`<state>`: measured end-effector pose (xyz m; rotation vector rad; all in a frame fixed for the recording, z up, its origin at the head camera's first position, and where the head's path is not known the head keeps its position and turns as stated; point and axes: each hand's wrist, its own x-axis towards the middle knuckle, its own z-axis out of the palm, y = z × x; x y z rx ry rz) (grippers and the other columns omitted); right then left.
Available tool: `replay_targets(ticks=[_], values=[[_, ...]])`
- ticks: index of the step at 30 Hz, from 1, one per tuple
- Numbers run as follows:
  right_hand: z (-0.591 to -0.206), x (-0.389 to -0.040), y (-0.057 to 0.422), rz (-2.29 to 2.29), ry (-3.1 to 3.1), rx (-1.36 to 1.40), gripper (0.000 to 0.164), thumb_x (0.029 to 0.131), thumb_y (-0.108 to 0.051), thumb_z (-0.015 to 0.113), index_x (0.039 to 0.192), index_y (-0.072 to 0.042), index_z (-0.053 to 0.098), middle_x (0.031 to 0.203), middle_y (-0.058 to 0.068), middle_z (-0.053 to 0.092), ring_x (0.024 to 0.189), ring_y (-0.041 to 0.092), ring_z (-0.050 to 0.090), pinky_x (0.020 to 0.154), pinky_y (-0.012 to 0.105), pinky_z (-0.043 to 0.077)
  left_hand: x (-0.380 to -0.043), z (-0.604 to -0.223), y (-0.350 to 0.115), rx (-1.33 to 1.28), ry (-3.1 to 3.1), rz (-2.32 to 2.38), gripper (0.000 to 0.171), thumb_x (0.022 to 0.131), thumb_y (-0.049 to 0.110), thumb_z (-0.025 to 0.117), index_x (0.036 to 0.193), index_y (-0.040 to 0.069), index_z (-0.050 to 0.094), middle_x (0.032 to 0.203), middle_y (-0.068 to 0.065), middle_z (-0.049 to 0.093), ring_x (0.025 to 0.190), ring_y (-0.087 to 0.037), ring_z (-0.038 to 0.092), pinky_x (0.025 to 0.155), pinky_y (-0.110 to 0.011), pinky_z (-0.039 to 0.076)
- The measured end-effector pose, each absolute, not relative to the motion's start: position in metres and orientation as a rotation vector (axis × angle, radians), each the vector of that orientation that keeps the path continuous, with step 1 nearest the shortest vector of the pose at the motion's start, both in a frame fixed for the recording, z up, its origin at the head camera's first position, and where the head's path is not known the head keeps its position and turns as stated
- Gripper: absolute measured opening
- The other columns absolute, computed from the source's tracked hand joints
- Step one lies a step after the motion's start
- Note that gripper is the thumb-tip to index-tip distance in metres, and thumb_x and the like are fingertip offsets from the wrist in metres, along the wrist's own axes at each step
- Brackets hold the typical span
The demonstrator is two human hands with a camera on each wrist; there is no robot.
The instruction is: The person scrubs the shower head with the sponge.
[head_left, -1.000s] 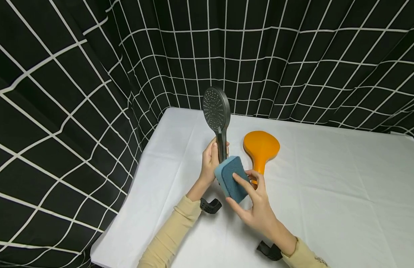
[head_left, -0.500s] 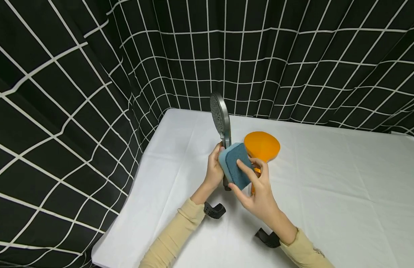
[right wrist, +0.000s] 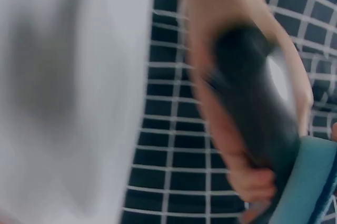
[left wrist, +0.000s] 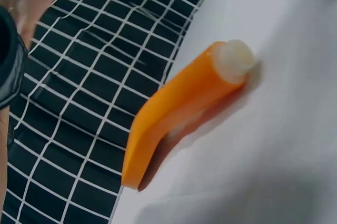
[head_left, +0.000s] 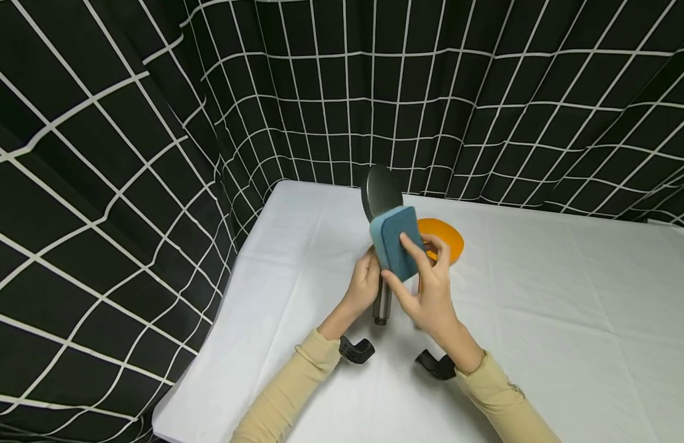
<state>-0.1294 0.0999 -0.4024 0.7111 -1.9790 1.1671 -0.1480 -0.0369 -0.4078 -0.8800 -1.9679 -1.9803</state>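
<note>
My left hand (head_left: 363,283) grips the handle of a dark grey shower head (head_left: 383,191), held upright with its smooth back toward the head camera. The handle's threaded end sticks out below the fingers. In my right hand (head_left: 433,295) is a blue two-layer sponge (head_left: 400,243), pinched between thumb and fingers, its light layer toward the shower head. The sponge covers part of the shower head's neck. The right wrist view, blurred, shows the dark handle (right wrist: 258,108) in the left hand with the sponge (right wrist: 305,182) against or very near it.
An orange shower head (head_left: 444,240) lies on the white table (head_left: 541,295) behind my right hand, partly hidden. Its pale connector end (left wrist: 234,60) shows in the left wrist view. Black curtains with white grid lines (head_left: 430,92) hang around the table. Black wrist mounts (head_left: 357,351) sit under both forearms.
The grey shower head has turned from its nozzle face to its back. Both hands have moved up and slightly right, the sponge with them. The orange shower head has stayed put.
</note>
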Motion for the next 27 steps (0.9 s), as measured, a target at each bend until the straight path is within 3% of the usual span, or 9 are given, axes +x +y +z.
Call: replay_targets(ticks=[3, 4, 8, 10, 12, 16, 21, 27], values=[[-0.392, -0.137, 0.1, 1.172, -1.995, 0.656, 0.061, 0.085, -0.044, 0.063, 0.129, -0.003, 0.053, 0.126, 0.03, 0.034, 0.109, 0.038, 0.037, 0.084, 0.038, 0.038, -0.149, -0.412, -0.035, -0.896, -1.987, -1.964, 0.033, 0.099, -0.008, 0.02, 0.111, -0.017, 0.049, 0.098, -0.03, 0.053, 0.093, -0.014, 0.05, 0.085, -0.03, 0.044], [-0.391, -0.137, 0.1, 1.165, -2.0, 0.663, 0.06, 0.085, -0.043, 0.063, 0.129, -0.003, 0.053, 0.126, 0.03, 0.035, 0.109, 0.038, 0.038, 0.083, 0.04, 0.038, -0.152, -0.415, -0.034, -0.884, -1.978, -1.969, 0.033, 0.099, -0.007, 0.02, 0.11, -0.016, 0.05, 0.095, -0.028, 0.055, 0.091, -0.013, 0.051, 0.083, -0.029, 0.045], [-0.402, -0.122, 0.099, 1.121, -2.033, 0.791, 0.056, 0.086, -0.04, 0.063, 0.128, -0.004, 0.055, 0.124, 0.032, 0.035, 0.106, 0.038, 0.039, 0.079, 0.037, 0.037, -0.161, -0.426, -0.036, -0.773, -1.862, -2.138, 0.049, 0.104, 0.026, 0.028, 0.099, -0.016, 0.051, 0.083, -0.006, 0.06, 0.079, -0.006, 0.054, 0.073, -0.023, 0.046], [-0.413, -0.11, 0.099, 1.088, -2.048, 0.887, 0.054, 0.087, -0.04, 0.062, 0.127, -0.004, 0.056, 0.124, 0.032, 0.036, 0.107, 0.037, 0.039, 0.077, 0.036, 0.038, -0.161, -0.421, -0.038, -0.711, -1.779, -2.26, 0.055, 0.103, 0.031, 0.029, 0.091, -0.019, 0.049, 0.075, 0.005, 0.057, 0.069, -0.003, 0.051, 0.066, -0.02, 0.044], [-0.424, -0.097, 0.1, 1.055, -2.049, 0.99, 0.052, 0.088, -0.039, 0.061, 0.126, -0.004, 0.057, 0.123, 0.033, 0.037, 0.107, 0.037, 0.039, 0.075, 0.035, 0.036, -0.159, -0.412, -0.042, -0.67, -1.682, -2.387, 0.057, 0.103, 0.03, 0.026, 0.096, -0.023, 0.047, 0.081, 0.007, 0.057, 0.071, -0.004, 0.053, 0.068, -0.019, 0.045], [-0.433, -0.087, 0.102, 1.013, -2.017, 1.119, 0.049, 0.088, -0.038, 0.062, 0.124, -0.005, 0.058, 0.12, 0.035, 0.038, 0.103, 0.035, 0.041, 0.073, 0.033, 0.035, -0.157, -0.401, -0.046, -0.687, -1.604, -2.448, 0.045, 0.103, 0.008, 0.015, 0.097, -0.024, 0.045, 0.08, 0.0, 0.055, 0.068, -0.006, 0.053, 0.065, -0.018, 0.044], [-0.417, -0.109, 0.102, 1.061, -1.993, 0.984, 0.052, 0.086, -0.038, 0.064, 0.123, -0.002, 0.058, 0.121, 0.035, 0.037, 0.104, 0.037, 0.041, 0.075, 0.032, 0.037, -0.153, -0.403, -0.042, -0.719, -1.705, -2.295, 0.035, 0.101, 0.002, 0.024, 0.088, -0.023, 0.046, 0.075, 0.005, 0.055, 0.067, -0.002, 0.05, 0.063, -0.018, 0.043], [-0.39, -0.14, 0.1, 1.122, -1.981, 0.717, 0.059, 0.085, -0.042, 0.064, 0.127, -0.002, 0.055, 0.122, 0.033, 0.037, 0.105, 0.039, 0.04, 0.082, 0.041, 0.038, -0.147, -0.404, -0.036, -0.791, -1.9, -2.095, 0.034, 0.099, -0.006, 0.022, 0.102, -0.02, 0.052, 0.093, -0.029, 0.054, 0.087, -0.004, 0.049, 0.08, -0.022, 0.042]])
